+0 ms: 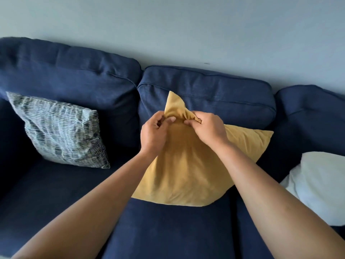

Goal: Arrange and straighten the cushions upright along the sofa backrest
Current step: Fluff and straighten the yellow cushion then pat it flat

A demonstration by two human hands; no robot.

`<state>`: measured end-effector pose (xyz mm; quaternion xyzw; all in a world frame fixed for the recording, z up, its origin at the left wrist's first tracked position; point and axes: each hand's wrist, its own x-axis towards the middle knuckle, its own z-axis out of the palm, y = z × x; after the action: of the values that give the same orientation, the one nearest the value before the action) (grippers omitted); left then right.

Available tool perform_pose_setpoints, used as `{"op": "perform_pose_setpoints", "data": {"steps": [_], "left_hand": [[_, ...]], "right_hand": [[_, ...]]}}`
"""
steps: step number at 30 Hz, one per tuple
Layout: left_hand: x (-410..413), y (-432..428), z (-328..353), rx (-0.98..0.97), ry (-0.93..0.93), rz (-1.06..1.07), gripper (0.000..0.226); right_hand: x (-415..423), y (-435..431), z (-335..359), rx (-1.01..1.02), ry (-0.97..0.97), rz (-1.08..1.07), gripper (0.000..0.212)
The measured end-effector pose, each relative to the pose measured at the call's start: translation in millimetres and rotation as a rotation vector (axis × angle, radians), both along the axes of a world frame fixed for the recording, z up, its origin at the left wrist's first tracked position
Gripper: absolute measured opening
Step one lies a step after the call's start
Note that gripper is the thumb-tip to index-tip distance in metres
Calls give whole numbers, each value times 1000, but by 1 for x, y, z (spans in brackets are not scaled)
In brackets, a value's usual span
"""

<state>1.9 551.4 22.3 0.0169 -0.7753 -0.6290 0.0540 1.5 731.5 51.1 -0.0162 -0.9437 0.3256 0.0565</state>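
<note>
A yellow cushion (188,174) lies on the middle seat of the dark blue sofa (205,90), turned like a diamond with one corner pointing up against the backrest. My left hand (154,132) and my right hand (207,128) both pinch the fabric just under that upper corner, side by side. A black-and-white patterned cushion (61,131) leans upright against the left backrest. A white cushion (321,186) lies on the right seat, cut off by the frame edge.
The sofa has three back cushions against a pale grey-blue wall (186,25). Bare blue seat (168,230) shows in front of the yellow cushion and to the left, below the patterned one.
</note>
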Motion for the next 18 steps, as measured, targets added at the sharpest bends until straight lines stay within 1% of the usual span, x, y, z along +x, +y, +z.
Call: {"op": "perform_pose_setpoints", "data": {"steps": [1, 2, 4, 6, 7, 8, 9, 10, 12, 13, 14, 15, 17, 18], "left_hand": [[1, -4, 1, 16, -17, 1, 11], [0, -11, 2, 37, -29, 11, 9], [-3, -29, -3, 49, -67, 60, 14], [-5, -50, -16, -58, -107, 150, 20], [-5, -60, -26, -155, -149, 209, 28], [-3, -70, -38, -259, -228, 285, 42], [-1, -78, -49, -339, -340, 378, 60], [2, -83, -59, -365, -465, 471, 76], [7, -90, -72, -282, -674, 560, 97], [8, -91, -76, -200, -728, 553, 102], [8, -92, -79, -96, -741, 523, 105], [6, -92, -81, 39, -720, 492, 107], [-3, -90, -76, 326, -606, 459, 107], [-10, -88, -70, 400, -527, 453, 102]], "right_hand": [[5, -3, 0, 9, 14, -37, 26], [9, -3, 0, -4, 21, -86, 24], [18, 0, 3, -75, 29, -195, 17], [25, 7, 11, -152, 65, -277, 17], [29, 9, 16, -189, 97, -302, 20], [33, 10, 22, -230, 134, -319, 26], [37, 11, 29, -274, 178, -327, 30], [41, 11, 35, -318, 225, -330, 30], [47, 10, 48, -408, 311, -340, 26], [50, 10, 54, -460, 341, -345, 23], [52, 10, 60, -509, 370, -345, 20], [53, 11, 63, -551, 398, -343, 16], [56, 16, 67, -625, 455, -355, 12], [57, 19, 66, -659, 475, -377, 9]]}}
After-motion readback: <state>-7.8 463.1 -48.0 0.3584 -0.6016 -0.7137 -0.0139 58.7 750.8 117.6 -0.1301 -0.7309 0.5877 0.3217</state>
